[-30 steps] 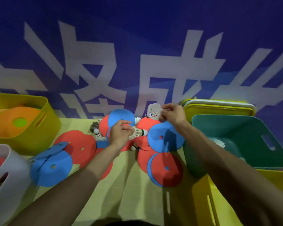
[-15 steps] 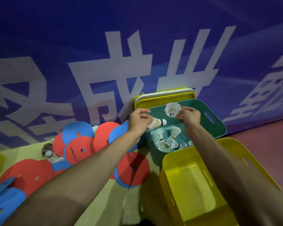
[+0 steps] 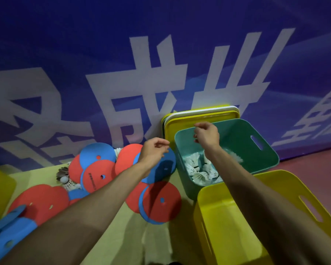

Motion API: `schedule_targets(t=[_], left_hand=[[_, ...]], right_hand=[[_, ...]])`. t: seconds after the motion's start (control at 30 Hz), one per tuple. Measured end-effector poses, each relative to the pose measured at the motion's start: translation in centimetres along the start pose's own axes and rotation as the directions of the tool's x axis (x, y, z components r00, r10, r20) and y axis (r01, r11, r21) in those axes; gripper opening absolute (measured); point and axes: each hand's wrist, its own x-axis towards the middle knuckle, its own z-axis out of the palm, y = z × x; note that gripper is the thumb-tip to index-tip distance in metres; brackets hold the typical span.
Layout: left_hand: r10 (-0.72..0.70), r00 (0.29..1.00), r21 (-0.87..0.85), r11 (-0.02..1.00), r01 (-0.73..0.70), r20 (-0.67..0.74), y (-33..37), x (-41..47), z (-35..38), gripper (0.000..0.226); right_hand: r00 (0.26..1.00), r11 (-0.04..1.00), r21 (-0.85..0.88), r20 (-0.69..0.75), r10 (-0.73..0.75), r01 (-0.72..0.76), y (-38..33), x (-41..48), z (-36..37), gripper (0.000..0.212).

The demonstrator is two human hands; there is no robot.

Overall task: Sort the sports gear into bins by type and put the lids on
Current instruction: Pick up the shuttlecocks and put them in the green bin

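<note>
Beneath the right forearm, closest in, a yellow bin stands with no lid on. Under the left forearm, red and blue discs lie overlapping on the yellow-green mat. More discs spread away to that arm's left, where a few loose shuttlecocks sit among them.

The left hand hangs over a blue disc, just left of the green bin's near corner, with its fingers loosely curled and nothing in them. The right hand hovers above the green bin, also slack-fingered and holding nothing. Directly below it, white shuttlecocks are heaped on the bin floor. A blurred white shape shows to the right of the wrist.

Beyond the right hand, yellow and white lids lean stacked against a blue banner.
</note>
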Motion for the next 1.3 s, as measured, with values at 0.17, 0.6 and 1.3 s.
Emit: schedule_targets(t=[0.17, 0.6, 1.3], left_hand=[[-0.087, 0.987, -0.007, 0.996, 0.087, -0.136, -3.2, -0.4, -5.7, 0.023], [-0.363, 0.867, -0.08, 0.93, 0.358, -0.34, -13.6, -1.1, -16.3, 0.024], [-0.337, 0.918, 0.364, 0.845, 0.392, -0.207, -21.0, 1.9, -12.6, 0.008]], right_hand=[[0.96, 0.967, -0.174, 0.238, -0.144, 0.188, -0.8, -2.1, 6.6, 0.021], [0.811, 0.762, -0.511, 0.584, -0.03, 0.396, 1.6, -2.3, 16.1, 0.027], [0.363, 0.053, -0.366, 0.93, 0.066, 0.929, 7.8, 0.8, 26.0, 0.061]])
